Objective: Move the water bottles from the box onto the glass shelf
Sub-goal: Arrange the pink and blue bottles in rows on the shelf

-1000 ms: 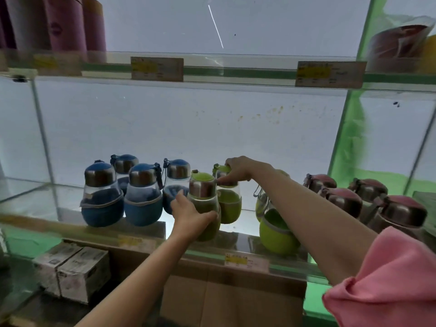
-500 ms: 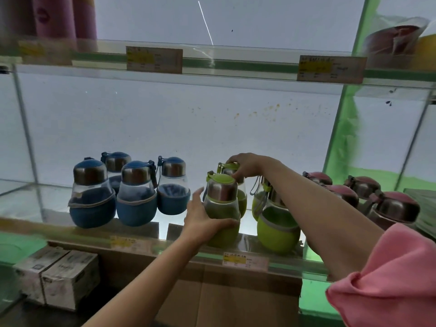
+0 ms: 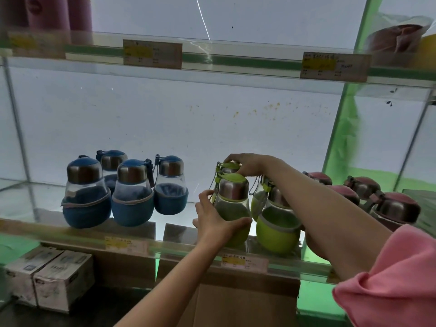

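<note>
Four blue water bottles (image 3: 132, 192) stand grouped at the left of the glass shelf (image 3: 77, 234), two in front and two behind, each with a steel collar and a blue cap. Below them, under the shelf, sit two small printed cartons (image 3: 49, 277) side by side. Further right, the person's left hand (image 3: 215, 221) is wrapped around the belly of a front green bottle (image 3: 232, 206), thumb on the near side and fingers curled round the left, the bottle upright on the shelf near its front edge. Just behind it stands a rear green bottle (image 3: 230, 166), and the right hand (image 3: 250, 164) reaches over from the right with its fingertips closed on that bottle's cap. Under the right forearm two more green bottles (image 3: 277, 223) stand close together, the nearer one just beside the held front bottle. A brown cardboard box (image 3: 236, 300) sits beneath the shelf here. At the far right, several pink-capped bottles (image 3: 394, 206) are clustered on the same shelf, and a pink sleeve (image 3: 396, 279) fills the lower corner.
</note>
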Available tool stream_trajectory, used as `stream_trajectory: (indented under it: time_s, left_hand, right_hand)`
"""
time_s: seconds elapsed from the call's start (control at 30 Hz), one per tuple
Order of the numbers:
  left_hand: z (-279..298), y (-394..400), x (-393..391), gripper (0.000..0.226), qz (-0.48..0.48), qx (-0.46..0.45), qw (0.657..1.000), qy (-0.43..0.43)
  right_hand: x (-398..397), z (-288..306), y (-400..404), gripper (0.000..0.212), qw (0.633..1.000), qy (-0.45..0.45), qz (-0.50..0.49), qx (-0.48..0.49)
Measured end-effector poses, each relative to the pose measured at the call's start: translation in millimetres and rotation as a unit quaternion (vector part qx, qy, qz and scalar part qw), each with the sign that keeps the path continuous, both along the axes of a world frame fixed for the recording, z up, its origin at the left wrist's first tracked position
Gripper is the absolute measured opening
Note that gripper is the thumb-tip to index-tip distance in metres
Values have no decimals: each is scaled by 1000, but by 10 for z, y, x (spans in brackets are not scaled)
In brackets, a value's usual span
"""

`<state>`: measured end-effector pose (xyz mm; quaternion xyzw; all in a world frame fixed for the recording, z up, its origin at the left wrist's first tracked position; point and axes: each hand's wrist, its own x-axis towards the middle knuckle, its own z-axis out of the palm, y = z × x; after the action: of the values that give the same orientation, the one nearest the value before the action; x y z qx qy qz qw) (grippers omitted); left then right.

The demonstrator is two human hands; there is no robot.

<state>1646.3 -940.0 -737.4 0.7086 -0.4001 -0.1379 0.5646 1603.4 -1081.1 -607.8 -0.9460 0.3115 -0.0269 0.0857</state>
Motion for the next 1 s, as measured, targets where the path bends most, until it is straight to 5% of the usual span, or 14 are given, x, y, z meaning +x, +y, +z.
stream_trajectory:
  time_s: [0.2,0.33,0.8,1.0]
  left_hand:
    - [24,36,50,118,-1,28,999,-20]
    - [80,181,261,116,12,-16,999,-45]
    - [178,728,1285,51,140,-136,970,-145]
    - [174,717,1544,78,135,-113,981,-78]
  right_hand:
    - [102,67,56,62,997,71,-17,-3]
    - [271,206,187,70,999,40,5,-8]
    - [1297,4,585,70,999,-11,40,-7]
    - [1415,-84,617,52,997,-47,31,57]
